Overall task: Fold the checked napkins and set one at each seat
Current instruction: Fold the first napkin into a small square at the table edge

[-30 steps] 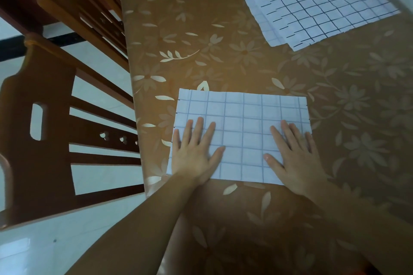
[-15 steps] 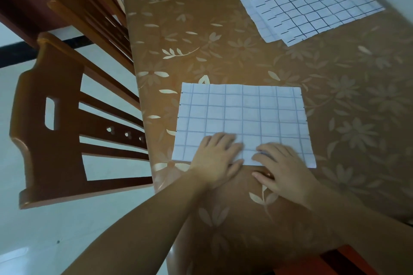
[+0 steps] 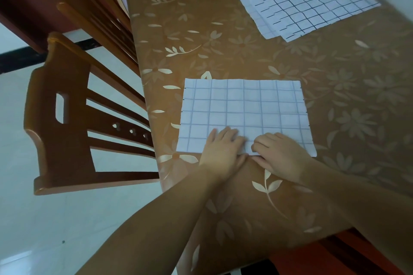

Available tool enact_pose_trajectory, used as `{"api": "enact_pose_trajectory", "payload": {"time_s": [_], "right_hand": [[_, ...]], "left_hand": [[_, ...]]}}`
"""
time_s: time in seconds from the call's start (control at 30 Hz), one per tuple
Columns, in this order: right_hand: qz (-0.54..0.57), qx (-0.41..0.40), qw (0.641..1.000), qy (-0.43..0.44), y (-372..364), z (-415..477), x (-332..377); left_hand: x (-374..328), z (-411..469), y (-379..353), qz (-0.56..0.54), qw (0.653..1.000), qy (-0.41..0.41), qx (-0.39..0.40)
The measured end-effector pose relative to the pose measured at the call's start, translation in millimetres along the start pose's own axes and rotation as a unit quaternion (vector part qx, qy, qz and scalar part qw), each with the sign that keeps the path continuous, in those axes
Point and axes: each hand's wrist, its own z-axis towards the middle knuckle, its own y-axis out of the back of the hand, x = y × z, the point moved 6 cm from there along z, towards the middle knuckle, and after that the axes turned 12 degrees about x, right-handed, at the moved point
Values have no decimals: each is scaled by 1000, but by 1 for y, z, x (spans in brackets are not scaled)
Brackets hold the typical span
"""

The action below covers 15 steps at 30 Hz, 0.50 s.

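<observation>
Both hands' curled fingers (image 3: pixel 225 135) touch napkin (image 3: pixel 243 109).

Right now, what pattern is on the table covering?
Pale flowers and leaves on a golden-brown tablecloth, clearest in the head view.

Worktop (image 3: pixel 257 51): covered with a brown cloth with pale flower and leaf print.
Chair (image 3: pixel 67 118): brown wood, slatted back, standing just beside the left edge of the worktop.
Floor (image 3: pixel 33 219): pale, glossy tiles.
</observation>
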Motion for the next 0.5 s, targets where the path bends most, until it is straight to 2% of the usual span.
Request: {"api": "enact_pose_trajectory", "payload": {"time_s": [0.13,0.37,0.43,0.5], "right_hand": [[-36,48,998,-14,-3,-17,-16],[-159,191,965,80,8,13,3],[-171,234,955,69,9,20,11],[-121,251,961,4,8,20,2]], "left_hand": [[3,1,-6,-2,1000,-11,19],[-1,-1,-5,7,1000,-15,15],[-2,-1,-2,15,1000,-12,10],[-3,0,2,23,1000,-4,8]]}}
